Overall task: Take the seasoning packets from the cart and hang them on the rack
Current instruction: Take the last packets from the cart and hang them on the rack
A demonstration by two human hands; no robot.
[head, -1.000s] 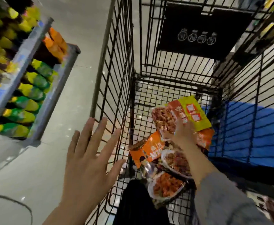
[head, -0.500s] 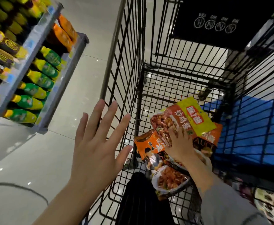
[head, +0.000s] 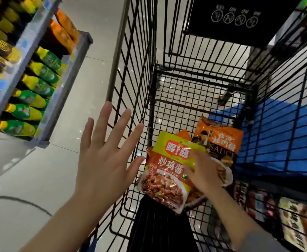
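Inside the black wire cart (head: pixel 143 73), my right hand (head: pixel 201 171) grips a yellow-and-orange seasoning packet (head: pixel 165 171) by its right edge and holds it up near the cart's left wall. Below and behind it lie more packets, among them an orange one marked SAUCE (head: pixel 220 140). My left hand (head: pixel 107 155) hovers outside the cart's left wall with fingers spread and straight, holding nothing.
A shelf unit (head: pixel 39 73) at the left holds rows of green-and-yellow pouches and orange packs. Pale tiled floor (head: pixel 87 91) lies between shelf and cart. A blue sheet (head: pixel 285 135) shows beyond the cart's right wall. More packaged goods (head: pixel 294 222) sit at lower right.
My right hand has lifted the yellow-and-orange packet off the pile and swung it left toward the cart wall, turning its front upright. My left hand stayed spread beside the cart.
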